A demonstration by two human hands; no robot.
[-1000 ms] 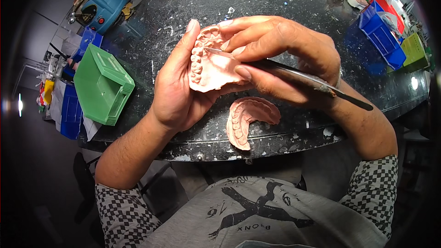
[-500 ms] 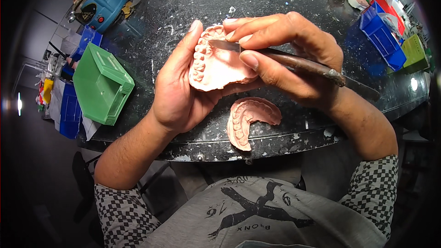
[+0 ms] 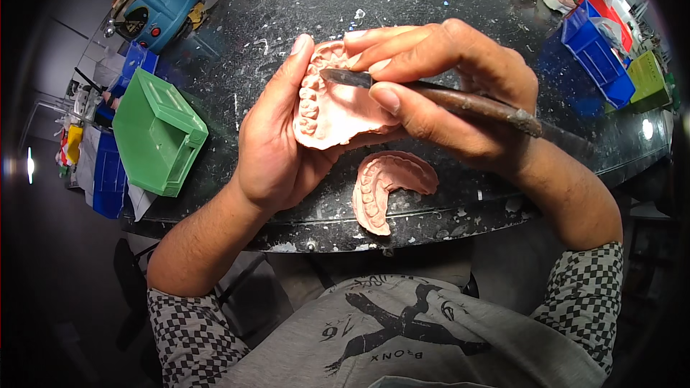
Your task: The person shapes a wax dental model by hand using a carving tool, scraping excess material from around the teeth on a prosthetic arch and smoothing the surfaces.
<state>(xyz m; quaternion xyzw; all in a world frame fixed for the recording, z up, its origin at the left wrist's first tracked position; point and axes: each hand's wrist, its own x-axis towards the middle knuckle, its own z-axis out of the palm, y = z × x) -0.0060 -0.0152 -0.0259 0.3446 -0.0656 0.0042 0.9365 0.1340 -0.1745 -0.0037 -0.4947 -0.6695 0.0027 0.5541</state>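
Note:
My left hand [image 3: 269, 122] is closed round a pale pink plaster dental cast [image 3: 338, 115], its thumb along the left rim beside the row of teeth. A knife [image 3: 460, 99] with a worn brown handle is gripped in my right hand [image 3: 460, 65]. Its short metal blade touches the cast, or lies just over it, at the inner side of the upper left teeth. My right fingertips rest near the cast's far right edge, hiding the teeth there. On the table below lies a second piece, a curved pink plaster arch [image 3: 374, 190] with tooth hollows.
A green plastic bin [image 3: 158, 136] stands at the left, near blue bins and a blue machine [image 3: 158, 11]. To the right are a blue bin [image 3: 596, 57], a yellow-green box [image 3: 647, 79] and plaster pieces. The black table's [image 3: 309, 237] near edge curves in front of me.
The knife blade has shifted slightly left and down and has turned, looking darker now. The cast has tilted a little in my left hand.

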